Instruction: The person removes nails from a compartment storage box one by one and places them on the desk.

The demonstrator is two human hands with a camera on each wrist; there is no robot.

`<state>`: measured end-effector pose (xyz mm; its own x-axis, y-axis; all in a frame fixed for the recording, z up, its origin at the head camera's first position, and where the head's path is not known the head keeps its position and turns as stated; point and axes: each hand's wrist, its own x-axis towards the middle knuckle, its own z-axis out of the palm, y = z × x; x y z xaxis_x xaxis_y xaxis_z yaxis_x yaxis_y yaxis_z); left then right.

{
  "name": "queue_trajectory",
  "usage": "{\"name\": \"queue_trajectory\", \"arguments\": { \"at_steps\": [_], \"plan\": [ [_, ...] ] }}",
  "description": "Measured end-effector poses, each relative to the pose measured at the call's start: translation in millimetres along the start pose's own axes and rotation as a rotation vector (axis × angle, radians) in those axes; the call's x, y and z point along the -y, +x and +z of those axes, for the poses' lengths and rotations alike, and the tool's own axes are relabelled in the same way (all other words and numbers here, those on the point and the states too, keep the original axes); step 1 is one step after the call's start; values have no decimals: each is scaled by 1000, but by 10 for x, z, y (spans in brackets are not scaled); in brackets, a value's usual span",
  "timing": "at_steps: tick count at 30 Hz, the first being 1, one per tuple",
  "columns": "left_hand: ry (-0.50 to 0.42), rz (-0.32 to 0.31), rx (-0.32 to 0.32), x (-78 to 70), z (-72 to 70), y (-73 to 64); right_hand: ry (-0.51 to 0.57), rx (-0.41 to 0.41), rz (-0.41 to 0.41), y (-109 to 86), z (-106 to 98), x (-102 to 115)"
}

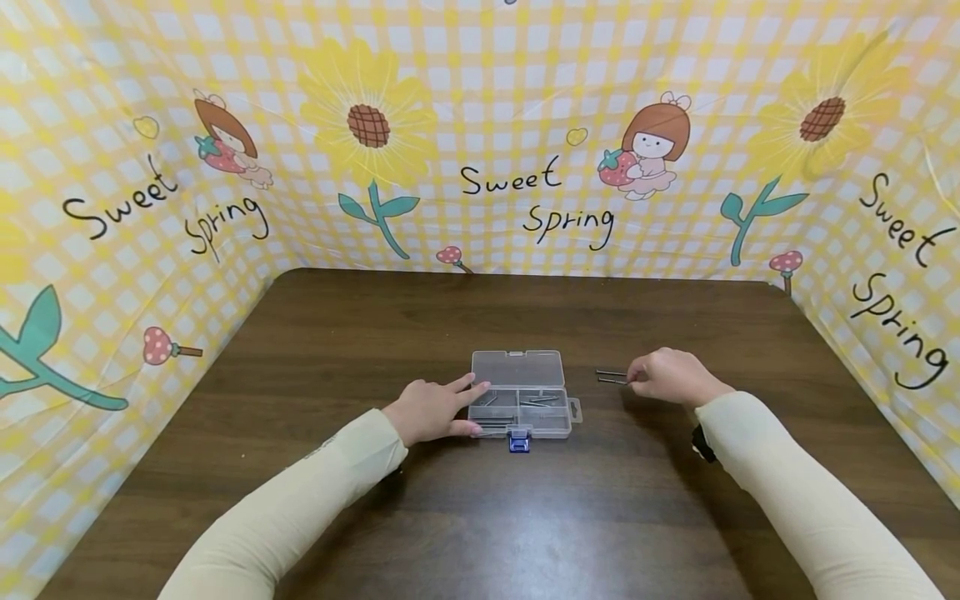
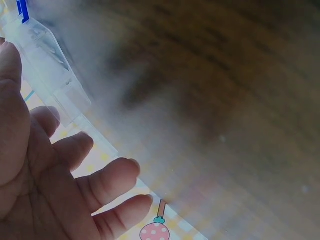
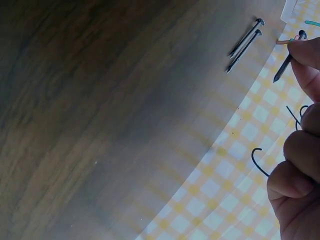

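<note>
Dark tabletop (image 1: 450,517) – left hand (image 1: 431,410) flat against box (image 1: 519,392) edge; right hand (image 1: 671,377) seemingly pinching nail (image 3: 287,63)

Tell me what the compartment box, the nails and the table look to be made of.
Compartment box: clear plastic, since the nails inside show through its walls; its latch is blue, likely plastic too.
Nails: dark grey metal with a dull sheen, thin shanks and small heads.
Table: dark brown wood grain, matte; solid wood or a printed laminate cannot be told.
</note>
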<state>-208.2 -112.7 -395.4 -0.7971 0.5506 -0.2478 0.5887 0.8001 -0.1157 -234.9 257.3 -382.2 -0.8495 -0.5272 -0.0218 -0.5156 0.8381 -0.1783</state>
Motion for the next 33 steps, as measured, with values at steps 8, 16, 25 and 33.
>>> {"name": "queue_trajectory", "arguments": {
  "at_steps": [8,16,25,33],
  "plan": [
    [-6,10,-17,11,4,-12,-6,22,-12,46,12,47],
    [-11,6,-13,13,10,-10,-48,44,-25,105,59,61],
    [-14,4,-5,13,6,-7,-57,35,-69,145,81,95],
    [-5,-1,-2,9,18,3,-62,46,-61,171,85,121]
  ]
}}
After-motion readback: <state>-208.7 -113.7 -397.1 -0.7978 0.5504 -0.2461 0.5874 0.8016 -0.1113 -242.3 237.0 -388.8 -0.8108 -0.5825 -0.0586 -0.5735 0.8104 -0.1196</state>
